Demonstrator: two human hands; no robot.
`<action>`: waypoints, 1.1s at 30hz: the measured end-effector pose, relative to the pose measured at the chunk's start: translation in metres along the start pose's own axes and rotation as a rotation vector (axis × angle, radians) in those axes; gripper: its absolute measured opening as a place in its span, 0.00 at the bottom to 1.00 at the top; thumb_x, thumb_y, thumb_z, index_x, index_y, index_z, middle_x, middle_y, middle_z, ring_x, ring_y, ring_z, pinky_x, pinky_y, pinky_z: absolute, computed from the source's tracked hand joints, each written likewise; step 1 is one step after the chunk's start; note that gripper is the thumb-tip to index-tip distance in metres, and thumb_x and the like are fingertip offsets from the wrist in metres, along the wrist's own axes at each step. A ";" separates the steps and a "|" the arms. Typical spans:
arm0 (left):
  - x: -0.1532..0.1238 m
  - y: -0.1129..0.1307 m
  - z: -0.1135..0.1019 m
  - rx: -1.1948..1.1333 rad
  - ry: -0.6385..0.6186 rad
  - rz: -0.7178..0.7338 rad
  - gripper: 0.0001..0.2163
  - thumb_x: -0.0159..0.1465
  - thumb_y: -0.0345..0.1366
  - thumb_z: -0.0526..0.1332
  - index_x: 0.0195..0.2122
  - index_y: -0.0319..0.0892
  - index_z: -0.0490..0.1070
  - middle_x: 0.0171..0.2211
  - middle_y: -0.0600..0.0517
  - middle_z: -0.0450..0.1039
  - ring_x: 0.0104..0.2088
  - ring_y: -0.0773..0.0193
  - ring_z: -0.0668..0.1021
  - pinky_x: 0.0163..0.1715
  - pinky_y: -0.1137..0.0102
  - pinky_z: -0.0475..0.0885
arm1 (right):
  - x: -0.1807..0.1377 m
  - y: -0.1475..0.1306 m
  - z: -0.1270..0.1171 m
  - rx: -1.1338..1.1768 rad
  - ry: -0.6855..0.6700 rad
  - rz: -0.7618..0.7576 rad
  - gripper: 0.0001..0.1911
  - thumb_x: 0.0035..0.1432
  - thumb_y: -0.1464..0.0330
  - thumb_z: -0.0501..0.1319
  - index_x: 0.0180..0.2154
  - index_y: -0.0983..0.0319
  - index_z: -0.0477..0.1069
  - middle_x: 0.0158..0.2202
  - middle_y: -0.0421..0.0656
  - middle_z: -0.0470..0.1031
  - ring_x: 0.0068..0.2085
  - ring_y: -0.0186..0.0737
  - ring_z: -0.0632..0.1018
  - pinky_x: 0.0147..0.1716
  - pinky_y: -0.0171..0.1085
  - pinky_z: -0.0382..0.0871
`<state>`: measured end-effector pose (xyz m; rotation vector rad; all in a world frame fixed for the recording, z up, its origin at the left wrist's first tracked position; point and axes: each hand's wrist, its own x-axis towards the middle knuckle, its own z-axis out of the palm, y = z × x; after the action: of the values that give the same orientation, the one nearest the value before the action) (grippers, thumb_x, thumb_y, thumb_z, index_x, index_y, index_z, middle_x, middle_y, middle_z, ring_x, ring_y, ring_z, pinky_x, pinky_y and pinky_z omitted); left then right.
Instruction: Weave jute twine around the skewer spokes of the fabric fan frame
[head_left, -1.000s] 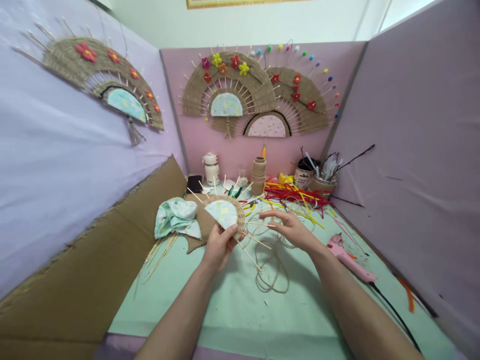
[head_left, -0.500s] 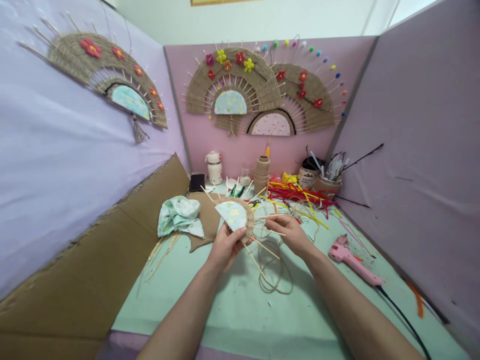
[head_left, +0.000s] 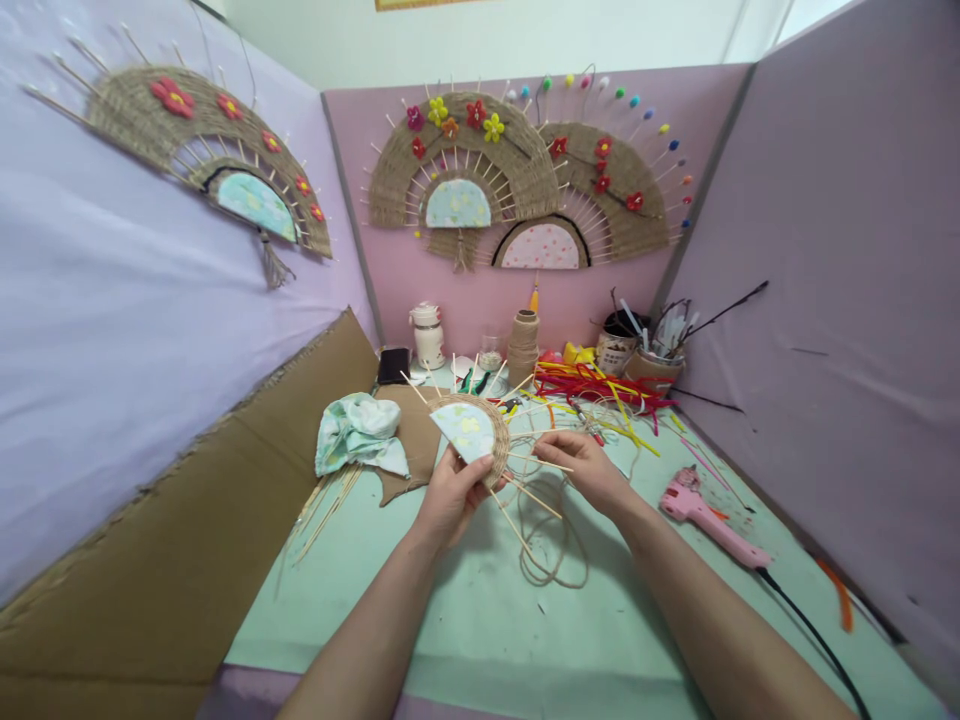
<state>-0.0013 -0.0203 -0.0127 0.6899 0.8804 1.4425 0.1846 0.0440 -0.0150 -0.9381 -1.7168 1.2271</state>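
Observation:
A small half-round woven fan [head_left: 466, 430], with pale floral cloth at its centre and a band of twine around the curve, is gripped at its lower edge by my left hand [head_left: 454, 490]. Thin wooden sticks [head_left: 534, 497] radiate from its rim. My right hand [head_left: 581, 465] is closed in a pinch among the sticks on the right side, apparently on the twine; its fingertips partly hide it. Loose loops of twine [head_left: 553, 578] lie on the table below the fan.
A pink glue gun [head_left: 712, 525] lies at the right with its cord. Crumpled floral cloth [head_left: 360, 435] and spare sticks are at the left, near a cardboard piece [head_left: 416, 440]. Behind stand a twine spool [head_left: 523, 345], red and yellow pipe cleaners [head_left: 600, 385] and a white bottle [head_left: 428, 337].
My right hand has shifted very slightly to the right. The fan and my left hand stay nearly still, while the view has tilted a little.

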 end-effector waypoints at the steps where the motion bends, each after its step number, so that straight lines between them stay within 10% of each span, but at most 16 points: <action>1: 0.000 0.000 0.000 0.001 -0.001 -0.005 0.20 0.49 0.34 0.70 0.43 0.42 0.68 0.39 0.51 0.74 0.30 0.69 0.77 0.29 0.74 0.76 | 0.000 0.000 0.000 -0.010 0.000 0.000 0.14 0.52 0.57 0.62 0.26 0.61 0.72 0.27 0.40 0.73 0.32 0.38 0.72 0.34 0.36 0.64; 14: 0.004 -0.001 -0.003 -0.045 0.045 0.004 0.22 0.50 0.33 0.70 0.46 0.44 0.66 0.41 0.53 0.73 0.31 0.69 0.78 0.30 0.74 0.77 | 0.001 0.006 0.006 -0.081 0.047 0.006 0.12 0.52 0.59 0.62 0.33 0.61 0.75 0.35 0.44 0.77 0.39 0.43 0.75 0.42 0.40 0.66; 22: 0.007 -0.003 -0.004 -0.007 0.113 0.080 0.21 0.49 0.33 0.70 0.44 0.43 0.67 0.41 0.52 0.72 0.33 0.68 0.77 0.33 0.71 0.77 | 0.005 0.015 -0.010 -0.092 0.431 -0.051 0.13 0.54 0.59 0.59 0.36 0.61 0.72 0.36 0.46 0.76 0.38 0.44 0.74 0.41 0.42 0.67; 33: 0.006 -0.013 -0.002 0.188 0.056 0.123 0.24 0.49 0.35 0.70 0.46 0.42 0.66 0.46 0.46 0.73 0.42 0.58 0.76 0.36 0.64 0.77 | -0.005 -0.008 0.001 -0.108 0.011 0.200 0.13 0.50 0.60 0.60 0.28 0.62 0.75 0.31 0.44 0.78 0.37 0.43 0.75 0.41 0.40 0.65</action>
<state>0.0035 -0.0148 -0.0256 0.8601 1.0419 1.5061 0.1851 0.0368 -0.0083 -1.2025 -1.7275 1.2632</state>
